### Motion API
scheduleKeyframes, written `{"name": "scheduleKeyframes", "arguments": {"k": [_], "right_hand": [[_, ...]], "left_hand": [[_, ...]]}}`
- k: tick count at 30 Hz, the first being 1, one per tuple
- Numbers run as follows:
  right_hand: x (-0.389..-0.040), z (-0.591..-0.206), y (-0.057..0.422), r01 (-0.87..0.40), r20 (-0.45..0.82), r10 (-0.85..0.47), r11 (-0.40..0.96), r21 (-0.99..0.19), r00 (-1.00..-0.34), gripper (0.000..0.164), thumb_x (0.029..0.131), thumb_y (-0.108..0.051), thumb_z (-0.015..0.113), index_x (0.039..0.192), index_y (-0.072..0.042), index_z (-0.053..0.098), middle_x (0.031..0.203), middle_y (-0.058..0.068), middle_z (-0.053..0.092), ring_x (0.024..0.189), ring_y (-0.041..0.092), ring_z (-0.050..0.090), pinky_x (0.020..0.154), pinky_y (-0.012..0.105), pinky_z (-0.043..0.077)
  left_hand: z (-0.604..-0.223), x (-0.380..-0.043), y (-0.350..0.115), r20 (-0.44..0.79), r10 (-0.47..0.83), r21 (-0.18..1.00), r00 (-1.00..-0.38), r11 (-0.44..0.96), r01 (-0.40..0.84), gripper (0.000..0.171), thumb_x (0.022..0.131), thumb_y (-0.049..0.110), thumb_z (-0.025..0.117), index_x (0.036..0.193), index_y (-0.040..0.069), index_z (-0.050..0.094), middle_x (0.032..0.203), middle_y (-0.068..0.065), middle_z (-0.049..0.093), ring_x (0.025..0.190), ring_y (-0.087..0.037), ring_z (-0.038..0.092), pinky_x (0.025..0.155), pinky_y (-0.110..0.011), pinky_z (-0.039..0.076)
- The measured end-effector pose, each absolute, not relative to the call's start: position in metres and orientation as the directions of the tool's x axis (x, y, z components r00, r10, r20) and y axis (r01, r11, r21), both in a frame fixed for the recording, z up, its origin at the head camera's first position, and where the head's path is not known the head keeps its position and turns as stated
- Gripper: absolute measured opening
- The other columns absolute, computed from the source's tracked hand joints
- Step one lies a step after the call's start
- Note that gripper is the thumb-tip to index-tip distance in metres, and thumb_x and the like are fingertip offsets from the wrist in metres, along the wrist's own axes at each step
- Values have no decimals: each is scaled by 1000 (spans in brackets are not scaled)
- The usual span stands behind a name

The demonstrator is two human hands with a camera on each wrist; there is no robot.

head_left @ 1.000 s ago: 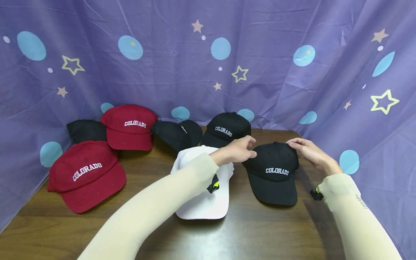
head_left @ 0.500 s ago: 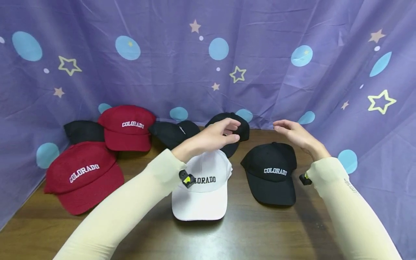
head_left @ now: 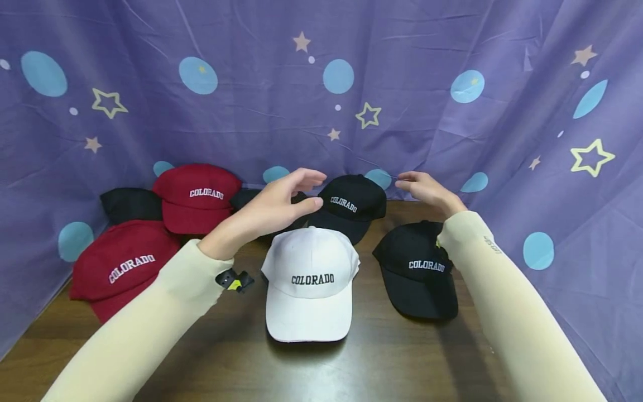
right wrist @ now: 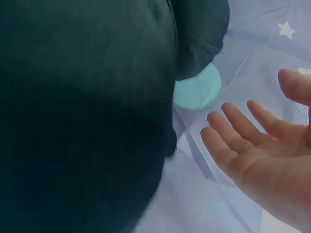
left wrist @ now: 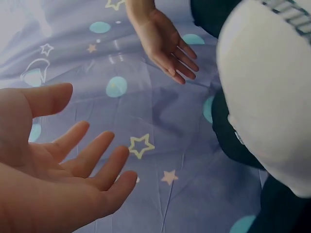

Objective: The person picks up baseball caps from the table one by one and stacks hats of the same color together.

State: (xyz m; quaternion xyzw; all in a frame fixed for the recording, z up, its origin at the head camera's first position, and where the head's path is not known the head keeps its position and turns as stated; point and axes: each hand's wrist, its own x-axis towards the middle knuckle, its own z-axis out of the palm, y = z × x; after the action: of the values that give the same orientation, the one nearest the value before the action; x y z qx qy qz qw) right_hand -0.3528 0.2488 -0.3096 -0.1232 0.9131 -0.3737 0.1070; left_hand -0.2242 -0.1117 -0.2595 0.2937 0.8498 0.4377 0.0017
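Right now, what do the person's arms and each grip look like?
The left sleeve and right sleeve are pale cream. Small dark lettering, unreadable, marks the right one. At the left cuff sits a black device with a yellow patch; at the right cuff, only a yellow sliver shows. The left grip and right grip are ungloved.

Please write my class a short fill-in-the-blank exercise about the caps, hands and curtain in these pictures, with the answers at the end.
1. The front of the white cap spells the word ____.
2. The head view shows exactly ____ cloth items coloured red, both of them red caps.
3. The left hand and the right hand both hold ____.
4. The curtain is patterned with five-pointed ____.

Missing words: COLORADO; two; nothing; stars.
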Motion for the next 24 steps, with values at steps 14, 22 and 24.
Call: {"name": "scheduleKeyframes", "arguments": {"k": [14,22,24], "right_hand": [[-378,-350,205,106,-323,-228,647,-755,-918,80,99,-39,48,151,-2,-1,156,17,1,141,32,2,113,50,11],[-387,-368,194,254,-375,-207,445,-859,-904,79,100,-31,48,150,-8,-9,156,14,-5,140,33,1,112,53,11],[-388,-370,194,259,-366,-186,432,-864,-912,76,100,-31,50,150,-5,0,156,15,3,140,34,8,112,52,15]], "left_hand": [[-300,-217,-141,372,533,480,-760,590,649,53,88,28,69,135,18,47,135,5,47,125,-17,36,102,-48,33],[-312,-217,-143,339,535,480,-774,609,631,52,89,31,68,136,24,47,136,5,46,122,-18,36,101,-53,30],[-314,-216,-144,338,528,486,-779,612,625,51,89,30,68,135,24,47,135,6,46,122,-18,37,101,-52,30]]}}
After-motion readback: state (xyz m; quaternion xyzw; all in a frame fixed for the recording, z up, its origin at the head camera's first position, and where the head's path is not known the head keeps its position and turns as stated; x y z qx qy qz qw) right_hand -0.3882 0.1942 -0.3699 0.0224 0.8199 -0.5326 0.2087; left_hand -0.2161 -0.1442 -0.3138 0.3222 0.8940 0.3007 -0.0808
